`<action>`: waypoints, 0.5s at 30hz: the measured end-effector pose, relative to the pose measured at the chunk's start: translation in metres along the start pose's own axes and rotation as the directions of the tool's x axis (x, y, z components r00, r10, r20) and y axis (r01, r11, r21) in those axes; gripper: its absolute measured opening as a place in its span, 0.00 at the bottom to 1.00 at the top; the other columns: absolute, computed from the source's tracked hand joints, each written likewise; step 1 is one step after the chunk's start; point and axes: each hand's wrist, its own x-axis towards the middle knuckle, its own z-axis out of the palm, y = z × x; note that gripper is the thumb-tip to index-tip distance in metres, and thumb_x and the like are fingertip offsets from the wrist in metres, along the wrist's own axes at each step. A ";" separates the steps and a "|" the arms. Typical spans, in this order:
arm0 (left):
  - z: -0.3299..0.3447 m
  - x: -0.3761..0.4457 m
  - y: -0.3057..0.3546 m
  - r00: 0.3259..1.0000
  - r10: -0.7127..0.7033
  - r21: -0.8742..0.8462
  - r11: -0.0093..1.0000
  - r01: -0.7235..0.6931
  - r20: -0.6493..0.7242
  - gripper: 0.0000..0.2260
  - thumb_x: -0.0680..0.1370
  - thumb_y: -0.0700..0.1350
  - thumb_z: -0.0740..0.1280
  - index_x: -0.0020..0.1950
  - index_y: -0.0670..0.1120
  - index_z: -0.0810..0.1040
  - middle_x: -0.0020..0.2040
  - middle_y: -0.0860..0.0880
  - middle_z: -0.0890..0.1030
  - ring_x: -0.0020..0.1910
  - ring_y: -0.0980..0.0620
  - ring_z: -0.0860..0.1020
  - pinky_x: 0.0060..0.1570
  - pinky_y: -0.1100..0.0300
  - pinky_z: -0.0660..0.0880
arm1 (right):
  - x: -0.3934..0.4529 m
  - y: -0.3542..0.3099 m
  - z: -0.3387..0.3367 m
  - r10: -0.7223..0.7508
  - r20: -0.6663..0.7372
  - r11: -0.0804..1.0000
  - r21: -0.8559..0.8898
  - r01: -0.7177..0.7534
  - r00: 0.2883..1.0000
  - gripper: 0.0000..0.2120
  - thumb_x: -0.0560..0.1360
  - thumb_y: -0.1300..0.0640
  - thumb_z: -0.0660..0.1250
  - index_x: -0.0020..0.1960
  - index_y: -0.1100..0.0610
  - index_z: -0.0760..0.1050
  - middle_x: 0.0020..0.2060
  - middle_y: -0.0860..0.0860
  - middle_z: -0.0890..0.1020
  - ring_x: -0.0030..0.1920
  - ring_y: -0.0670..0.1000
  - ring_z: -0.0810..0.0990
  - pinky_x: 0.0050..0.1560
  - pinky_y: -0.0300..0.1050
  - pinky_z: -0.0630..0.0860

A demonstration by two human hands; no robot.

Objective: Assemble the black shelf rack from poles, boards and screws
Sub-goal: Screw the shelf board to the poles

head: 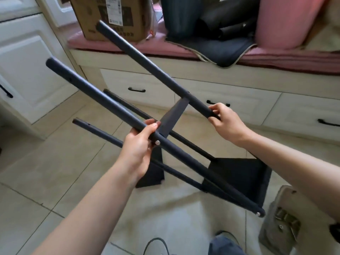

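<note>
- Left hand (138, 150): grips near pole (103, 100) just above its screw (157, 142).
- Right hand (223, 120): wraps far pole (147, 65) at its lower end, two o'clock of left.
- Shelf rack (239, 173): tilted over tile floor (55, 162), part-built (steady both poles; avoid racking the middle board (173, 116)).

I am in a home, in a lived-in room with built-in furniture. Ahead of me runs a window-seat style bench (184, 70) with cream drawers (139, 87) and black handles beneath, topped by a long pink cushion (114, 45). A pink bolster (283, 21), folded dark clothing (217, 34) and a cardboard delivery box (110, 17) with a shipping label sit on it. White panelled cabinet doors (24, 70) stand to my left, and beige floor tiles (55, 162) lie under my feet.
</note>
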 end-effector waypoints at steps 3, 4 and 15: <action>0.026 0.001 0.012 0.994 0.076 0.117 0.990 -0.085 0.080 0.06 0.78 0.42 0.70 0.55 0.48 0.81 0.53 0.50 0.86 0.58 0.50 0.82 0.57 0.56 0.76 | -0.009 0.011 -0.019 0.072 -0.020 0.994 0.078 -0.071 0.997 0.12 0.80 0.62 0.63 0.63 0.56 0.70 0.53 0.49 0.77 0.53 0.50 0.76 0.51 0.41 0.70; 0.033 0.001 0.015 0.990 0.098 0.154 0.981 -0.113 0.103 0.06 0.78 0.42 0.70 0.54 0.48 0.81 0.52 0.50 0.86 0.59 0.49 0.81 0.60 0.53 0.75 | -0.013 0.015 -0.024 0.090 -0.020 0.991 0.104 -0.088 0.996 0.11 0.80 0.62 0.64 0.62 0.56 0.69 0.52 0.49 0.77 0.53 0.50 0.76 0.51 0.41 0.70; 0.063 0.001 0.010 0.895 0.259 0.421 0.811 -0.406 0.363 0.07 0.80 0.37 0.66 0.56 0.45 0.78 0.50 0.53 0.87 0.53 0.58 0.84 0.49 0.57 0.76 | -0.069 0.059 -0.028 0.212 0.031 0.935 0.285 -0.212 0.977 0.11 0.78 0.62 0.67 0.54 0.52 0.66 0.46 0.47 0.76 0.47 0.46 0.78 0.44 0.39 0.74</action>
